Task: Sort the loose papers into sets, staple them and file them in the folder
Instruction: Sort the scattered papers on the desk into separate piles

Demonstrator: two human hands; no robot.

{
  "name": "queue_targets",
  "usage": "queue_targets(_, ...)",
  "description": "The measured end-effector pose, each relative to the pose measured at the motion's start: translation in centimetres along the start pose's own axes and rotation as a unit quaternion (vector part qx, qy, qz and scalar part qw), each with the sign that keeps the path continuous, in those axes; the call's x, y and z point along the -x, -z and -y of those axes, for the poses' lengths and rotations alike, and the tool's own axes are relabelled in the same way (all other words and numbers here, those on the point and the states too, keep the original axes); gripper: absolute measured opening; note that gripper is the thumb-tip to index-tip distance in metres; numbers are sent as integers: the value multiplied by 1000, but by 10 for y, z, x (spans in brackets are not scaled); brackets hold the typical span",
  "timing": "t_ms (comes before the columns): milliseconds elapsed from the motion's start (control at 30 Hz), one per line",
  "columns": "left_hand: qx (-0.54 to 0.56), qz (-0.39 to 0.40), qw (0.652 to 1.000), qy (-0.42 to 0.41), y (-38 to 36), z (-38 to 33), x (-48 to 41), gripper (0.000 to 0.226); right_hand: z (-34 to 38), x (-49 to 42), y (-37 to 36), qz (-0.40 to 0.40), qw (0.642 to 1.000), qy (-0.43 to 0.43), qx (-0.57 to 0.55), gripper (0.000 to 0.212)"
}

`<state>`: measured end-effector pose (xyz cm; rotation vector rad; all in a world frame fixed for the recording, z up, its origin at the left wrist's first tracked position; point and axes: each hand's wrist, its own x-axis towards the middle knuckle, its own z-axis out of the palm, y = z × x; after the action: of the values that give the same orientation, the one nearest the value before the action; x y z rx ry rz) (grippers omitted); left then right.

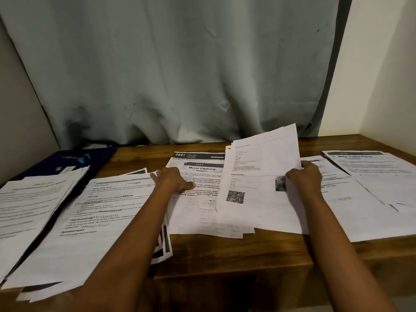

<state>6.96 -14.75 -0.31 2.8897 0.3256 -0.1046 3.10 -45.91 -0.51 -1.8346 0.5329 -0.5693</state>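
Printed papers cover the wooden table (225, 251). My right hand (305, 177) grips the right edge of a few sheets with a QR code (258, 167), lifting them so their far end tilts up. My left hand (172, 180) rests on the "Mirror Cleaning" sheet (202, 168) in the middle pile, beside the large stack at front left (94, 221). Another stack (31, 203) lies at the far left. A dark blue folder (67, 159) with a blue clip sits at the back left, partly under that stack.
More sheets (369, 170) lie at the right end of the table, reaching its edge. A grey-green curtain (180, 70) hangs right behind the table. A pale wall (382, 75) closes the right side. The front-left stack overhangs the table's front edge.
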Motion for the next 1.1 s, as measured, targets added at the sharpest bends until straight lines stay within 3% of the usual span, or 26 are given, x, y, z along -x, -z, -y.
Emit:
queue_targets(333,71,-46,996,34,-2,-12,7,68,3,1,6,-9,1000,-7,-7,35)
queue_targets(467,113,-113,987,28,-12,-10,2,51,3,2,8,-2,999,-16,-29,34)
queue_targets(600,274,-144,951,-3,-6,-8,4,22,9,2,11,73,993,-51,-74,29)
queue_targets(700,395,-142,906,-43,5,-13,5,13,13,3,9,125,990,-50,-50,34)
queue_targets(767,487,-103,865,-52,12,-19,11,4,16,7,5,142,988,-48,-44,36)
queue_targets(867,586,-22,809,-36,15,-29,22,10,16,10,-3,159,983,-60,-63,37)
queue_targets(967,598,6,801,-20,2,-33,30,15,16,16,-9,176,982,-48,-51,36)
queue_targets(1100,582,-24,812,-37,-20,-33,41,24,17,24,-12,179,983,-26,-3,34)
